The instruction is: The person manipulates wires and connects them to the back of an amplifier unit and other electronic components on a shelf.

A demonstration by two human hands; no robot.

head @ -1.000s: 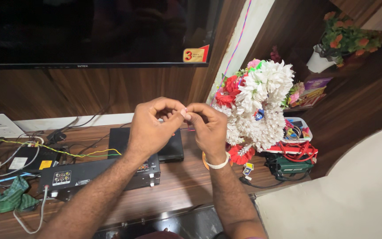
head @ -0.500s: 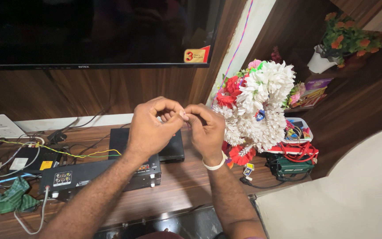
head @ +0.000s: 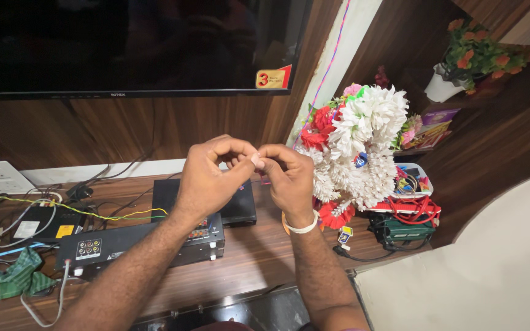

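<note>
Both hands pinched together mid-frame, above set-top box.
Left hand and right hand fingertips touching, clenched; held item too small to tell.

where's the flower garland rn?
Head view, right of centre: the white-and-red flower garland hangs just right of the right hand, above the red cables on the wooden shelf.

White-and-red garland, green cloth
</note>
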